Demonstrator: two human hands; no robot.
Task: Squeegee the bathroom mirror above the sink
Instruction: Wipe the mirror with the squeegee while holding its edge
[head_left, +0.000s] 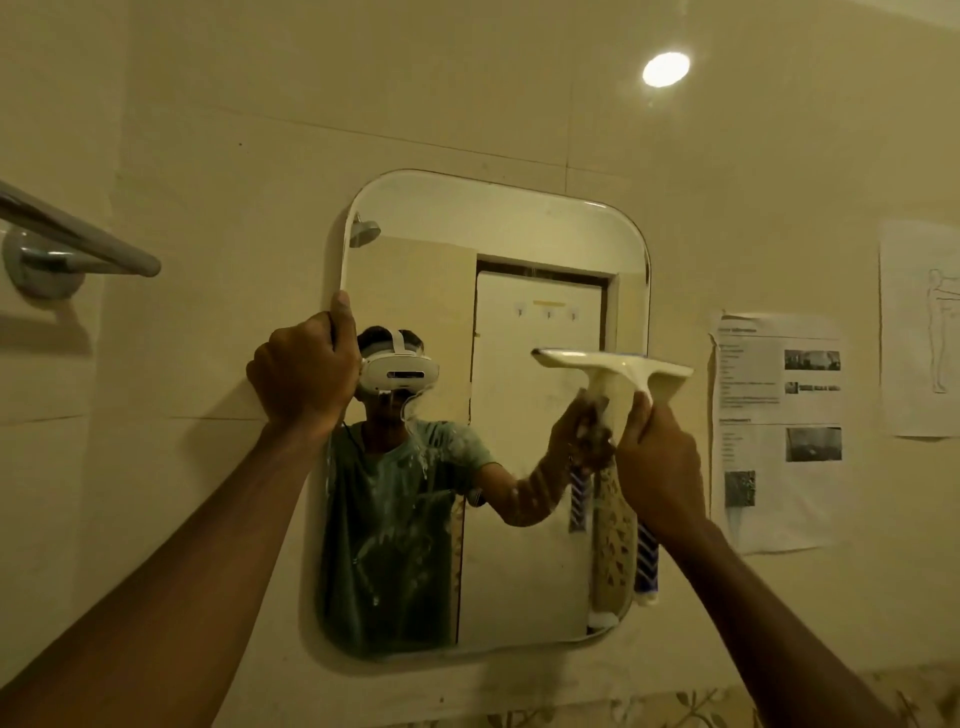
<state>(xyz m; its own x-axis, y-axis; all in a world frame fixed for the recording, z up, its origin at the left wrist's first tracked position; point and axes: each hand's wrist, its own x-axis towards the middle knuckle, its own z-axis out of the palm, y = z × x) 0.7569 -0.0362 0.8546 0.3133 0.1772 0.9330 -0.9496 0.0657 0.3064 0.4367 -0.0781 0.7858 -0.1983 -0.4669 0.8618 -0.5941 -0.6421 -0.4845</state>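
Right hand grips squeegee | left hand holds mirror edge

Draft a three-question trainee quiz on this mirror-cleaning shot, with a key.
1. True or false: the left hand grips the left edge of the mirror.
2. The right hand holds the squeegee by: A) its blade, B) its handle, C) a cord.
3. Fill in: the papers hang on the wall to the mirror's ____.

Key: 1 true; 2 B; 3 right.
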